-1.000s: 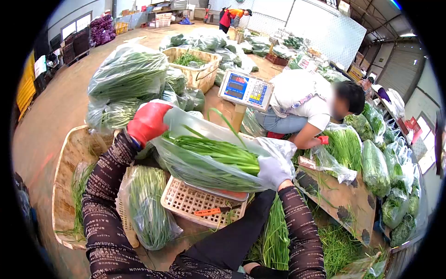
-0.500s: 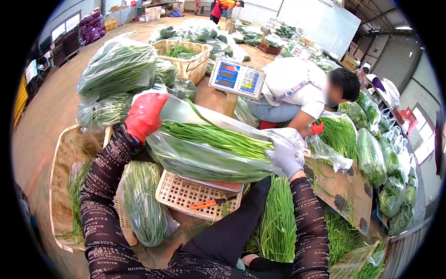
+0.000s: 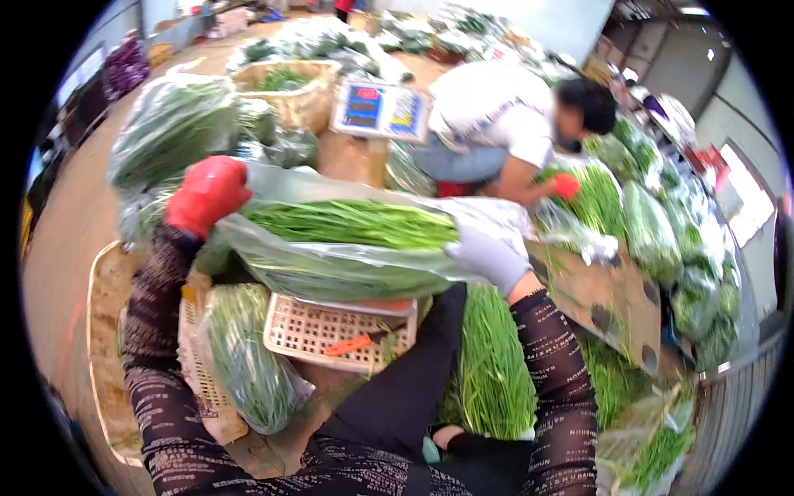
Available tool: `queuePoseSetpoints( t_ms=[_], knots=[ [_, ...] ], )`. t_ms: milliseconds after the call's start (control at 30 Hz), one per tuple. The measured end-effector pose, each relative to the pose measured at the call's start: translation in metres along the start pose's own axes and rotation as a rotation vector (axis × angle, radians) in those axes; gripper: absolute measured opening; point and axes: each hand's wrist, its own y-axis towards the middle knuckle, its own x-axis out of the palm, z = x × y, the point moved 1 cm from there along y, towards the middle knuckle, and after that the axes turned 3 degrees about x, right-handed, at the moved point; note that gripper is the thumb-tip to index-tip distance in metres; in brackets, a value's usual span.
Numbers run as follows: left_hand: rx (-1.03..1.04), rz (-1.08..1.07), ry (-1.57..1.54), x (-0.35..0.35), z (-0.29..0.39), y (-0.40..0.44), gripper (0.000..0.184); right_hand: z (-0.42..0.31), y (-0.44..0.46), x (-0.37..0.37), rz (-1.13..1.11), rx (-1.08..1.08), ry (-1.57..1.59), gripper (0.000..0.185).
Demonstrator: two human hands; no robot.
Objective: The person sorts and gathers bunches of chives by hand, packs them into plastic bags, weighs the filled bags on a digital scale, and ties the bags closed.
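Note:
A clear plastic bag (image 3: pixel 331 277) full of long green chives (image 3: pixel 356 223) lies lengthwise in front of me, its upper side spread apart. My left hand (image 3: pixel 208 197), in a red glove, is closed on the bag's left end. At the other end my right hand (image 3: pixel 490 258), in a grey glove, grips the plastic beside the chive ends; its fingertips are partly hidden. Under the bag is a scale platform with an upturned white plastic basket (image 3: pixel 289 331), on which an orange-handled knife (image 3: pixel 351 344) rests. The scale's display (image 3: pixel 380 109) stands behind the bag.
A filled bag of greens (image 3: pixel 248 355) lies at left by a crate (image 3: pixel 103 331). Loose chives (image 3: pixel 495 372) lie beside my leg. Stacked bags (image 3: pixel 174 132) stand at back left. A co-worker (image 3: pixel 496 116) bends over greens at right, near more bags (image 3: pixel 657 231).
The whole view has shifted. My left hand has moved left with its end of the bag, and a loose strand across the bag's opening no longer shows. Both hands keep hold of the bag.

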Motion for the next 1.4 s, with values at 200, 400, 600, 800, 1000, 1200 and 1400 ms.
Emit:
queuePoseSetpoints(
  t_ms=[200, 400, 600, 800, 1000, 1200, 1400],
  knots=[
    [0.598, 0.448, -0.417, -0.022, 0.159, -0.031, 0.01, -0.067, -0.027, -0.093, 0.039, 0.193, 0.258, 0.037],
    [1.06, -0.135, -1.204, 0.078, 0.312, -0.09, 0.047, 0.007, -0.179, -0.068, 0.18, 0.902, 0.647, 0.021],
    [1.178, -0.566, -1.373, 0.155, 0.414, -0.187, 0.035, 0.013, -0.469, 0.05, 0.387, 1.8, 0.975, 0.031],
    [1.09, -0.798, -1.257, 0.219, 0.436, -0.234, 0.034, -0.016, -0.571, 0.018, -0.529, 2.046, -0.262, 0.037],
    [0.692, -1.323, -1.288, 0.244, 0.453, -0.231, 0.033, -0.039, -0.552, 0.062, -0.444, 1.567, 0.193, 0.073],
    [0.356, -1.323, -1.31, 0.252, 0.455, -0.224, 0.034, -0.036, -0.537, 0.082, -0.702, 1.454, -0.026, 0.096],
    [0.468, -1.278, -1.238, 0.256, 0.464, -0.226, 0.033, -0.045, -0.539, 0.086, -0.821, 1.496, 0.045, 0.085]
  ],
)
